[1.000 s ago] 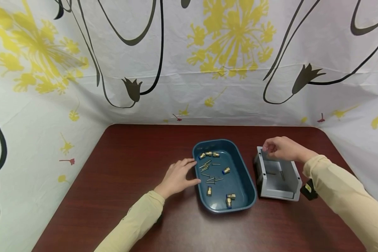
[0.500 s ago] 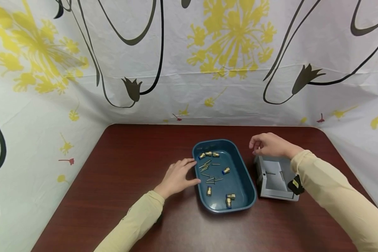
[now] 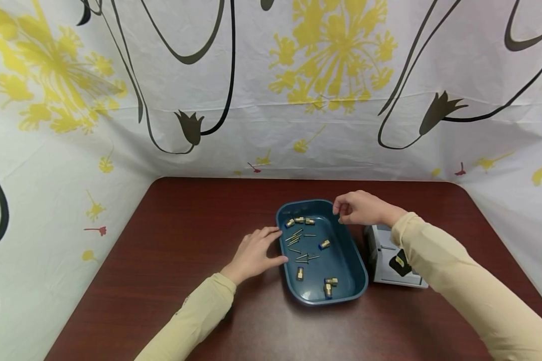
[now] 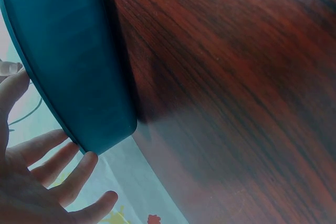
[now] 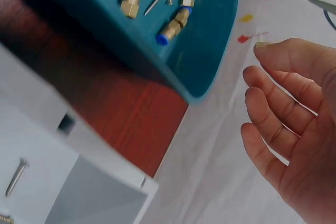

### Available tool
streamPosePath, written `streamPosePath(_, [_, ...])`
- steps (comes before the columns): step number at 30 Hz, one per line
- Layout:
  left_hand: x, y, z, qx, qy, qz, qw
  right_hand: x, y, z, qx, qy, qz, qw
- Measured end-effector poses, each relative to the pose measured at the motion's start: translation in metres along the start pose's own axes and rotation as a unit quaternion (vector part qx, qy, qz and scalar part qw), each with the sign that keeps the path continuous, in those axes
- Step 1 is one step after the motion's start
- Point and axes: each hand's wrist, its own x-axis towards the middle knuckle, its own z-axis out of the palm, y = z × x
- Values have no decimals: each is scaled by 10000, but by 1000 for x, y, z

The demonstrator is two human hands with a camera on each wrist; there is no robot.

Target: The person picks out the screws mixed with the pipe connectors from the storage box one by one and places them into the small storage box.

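Observation:
A blue tray holds several thin screws and several brass fittings with blue collars. My left hand rests against its left rim, fingers spread; the left wrist view shows the fingertips touching the outer edge. Over the tray's far right corner hovers my right hand, its fingers loosely bent. In the right wrist view nothing shows between those fingers. Right of the tray stands a grey box, partly hidden by the right forearm, with a screw inside it.
Everything stands on a dark red-brown wooden table. A white patterned cloth hangs behind and to the sides. A dark device is worn at the right wrist, above the grey box.
My right hand has moved left from above the grey box to the tray's far right corner. The left hand and the tray have stayed in place.

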Motion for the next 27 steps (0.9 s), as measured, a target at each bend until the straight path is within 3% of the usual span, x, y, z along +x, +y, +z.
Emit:
streamPosePath(13, [0,-1,0,-19,-1,-12,10000,23,-15,19,-33,-259,-389,9989])
streamPosePath(27, [0,-1,0,-37,-24,0,10000,39,-26,43,-50,-574,-364,9977])
